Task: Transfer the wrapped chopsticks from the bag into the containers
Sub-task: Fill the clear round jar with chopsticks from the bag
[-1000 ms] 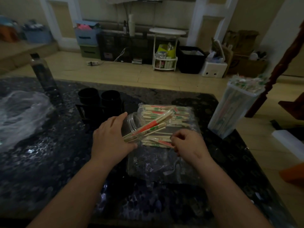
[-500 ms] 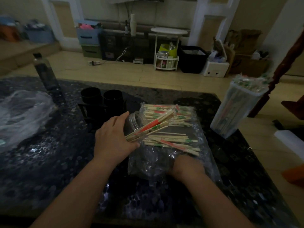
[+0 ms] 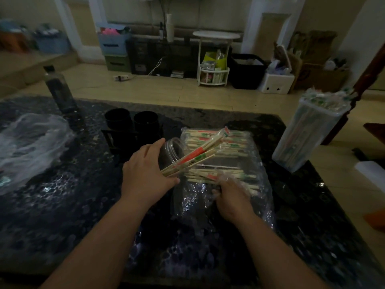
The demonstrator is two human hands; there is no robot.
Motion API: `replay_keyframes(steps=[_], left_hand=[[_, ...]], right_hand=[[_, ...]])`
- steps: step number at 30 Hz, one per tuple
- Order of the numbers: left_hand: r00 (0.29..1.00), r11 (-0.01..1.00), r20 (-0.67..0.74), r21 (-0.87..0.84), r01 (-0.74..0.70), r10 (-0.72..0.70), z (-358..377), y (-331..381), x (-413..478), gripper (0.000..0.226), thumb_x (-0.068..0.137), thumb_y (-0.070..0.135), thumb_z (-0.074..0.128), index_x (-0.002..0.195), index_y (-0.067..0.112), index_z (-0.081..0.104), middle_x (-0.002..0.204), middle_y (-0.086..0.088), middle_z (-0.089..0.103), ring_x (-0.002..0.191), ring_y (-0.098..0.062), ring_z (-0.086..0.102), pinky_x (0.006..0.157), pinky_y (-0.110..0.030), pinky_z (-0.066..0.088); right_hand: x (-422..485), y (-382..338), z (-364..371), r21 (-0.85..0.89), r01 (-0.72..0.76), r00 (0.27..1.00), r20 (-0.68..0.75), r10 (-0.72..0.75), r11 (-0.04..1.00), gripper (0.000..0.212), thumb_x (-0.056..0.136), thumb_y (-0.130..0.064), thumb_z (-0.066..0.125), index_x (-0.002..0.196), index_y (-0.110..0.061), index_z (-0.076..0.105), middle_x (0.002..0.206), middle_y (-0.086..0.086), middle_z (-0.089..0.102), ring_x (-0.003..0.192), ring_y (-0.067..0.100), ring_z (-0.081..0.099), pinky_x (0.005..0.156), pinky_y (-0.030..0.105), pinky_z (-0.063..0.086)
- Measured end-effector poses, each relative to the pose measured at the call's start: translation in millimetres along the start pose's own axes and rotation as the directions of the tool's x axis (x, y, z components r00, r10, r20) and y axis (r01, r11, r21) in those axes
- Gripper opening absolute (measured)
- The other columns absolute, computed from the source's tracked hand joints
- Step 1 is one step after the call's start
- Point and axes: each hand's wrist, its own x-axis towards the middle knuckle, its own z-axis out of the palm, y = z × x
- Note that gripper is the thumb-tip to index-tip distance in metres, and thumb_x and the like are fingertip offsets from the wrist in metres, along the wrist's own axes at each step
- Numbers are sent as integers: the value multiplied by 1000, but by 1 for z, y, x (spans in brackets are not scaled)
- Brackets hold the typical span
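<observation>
A clear plastic bag lies flat on the dark stone table, with several wrapped chopsticks inside. My left hand grips a clear jar tilted on its side, mouth toward the bag. A small bundle of wrapped chopsticks with red and green print sticks out of the jar. My right hand is inside the bag's near opening, under the film. Its fingers curl on the near ends of the chopsticks there.
A tall clear container packed with wrapped chopsticks stands at the table's right edge. Two black cups in a black holder sit behind the jar. A dark bottle stands far left, and a crumpled plastic bag lies at the left.
My right hand pulled back from on top of the bag to its near opening, then slid forward inside to the chopsticks. My left hand and the jar stayed in place.
</observation>
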Motion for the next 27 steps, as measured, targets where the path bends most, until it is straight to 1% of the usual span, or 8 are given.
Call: replay_keyframes(steps=[3,6,9,14,18,21,23,27], left_hand=[[1000,1000,15,-13,0,0,0,1,-1,109,57,53,86,148,35,28,140,5,42,129,-21,41,104,-41,33],[1000,1000,14,-13,-6,7,0,0,-1,109,57,53,86,148,35,29,140,5,43,128,-21,41,105,-42,33],[1000,1000,16,-16,1,-1,0,1,-1,109,56,52,86,148,34,30,140,4,44,128,-21,42,104,-42,34],[1000,1000,23,-5,-8,8,1,2,-1,109,57,53,86,148,35,29,139,4,44,127,-22,43,103,-42,35],[999,1000,33,-7,-8,8,0,2,-2,109,57,53,85,148,35,29,139,5,44,126,-21,43,103,-41,35],[1000,1000,25,-21,-12,12,-1,1,-2,109,56,53,86,148,34,30,138,5,45,126,-20,43,103,-41,35],[1000,1000,23,-18,-10,10,-1,1,-2,109,56,53,86,148,35,30,138,5,45,126,-20,43,104,-41,35],[1000,1000,23,-19,-13,13,-2,0,-3,110,56,53,85,148,35,29,139,5,44,127,-21,43,104,-41,35]], right_hand=[[2,2,7,-19,-38,999,29,38,999,37,100,-38,40,136,-29,45,142,5,51,131,29,45,112,44,31],[0,0,6,-69,-37,999,7,37,997,27,100,-39,39,123,-34,54,136,2,55,127,28,49,109,42,33],[-4,-2,3,-44,-16,1000,26,17,999,24,99,-41,44,118,-40,60,128,-3,59,119,23,56,102,36,34],[-4,-8,3,-61,64,998,18,-63,996,21,93,-26,52,107,-34,66,120,-5,64,119,23,52,108,40,32],[-5,-14,-1,-80,73,994,86,-66,994,27,89,-9,55,108,-24,68,111,5,68,103,24,63,92,31,44],[-4,-15,-3,-85,74,994,82,-67,994,28,88,-7,54,108,-21,68,120,7,64,112,24,60,105,35,39],[-5,-15,-4,-131,85,993,90,-74,988,26,91,-11,52,109,-18,67,122,7,63,118,25,56,105,35,35],[-6,-13,-5,-252,75,988,151,-38,965,34,96,-22,45,130,-15,50,140,9,48,132,27,43,110,46,27]])
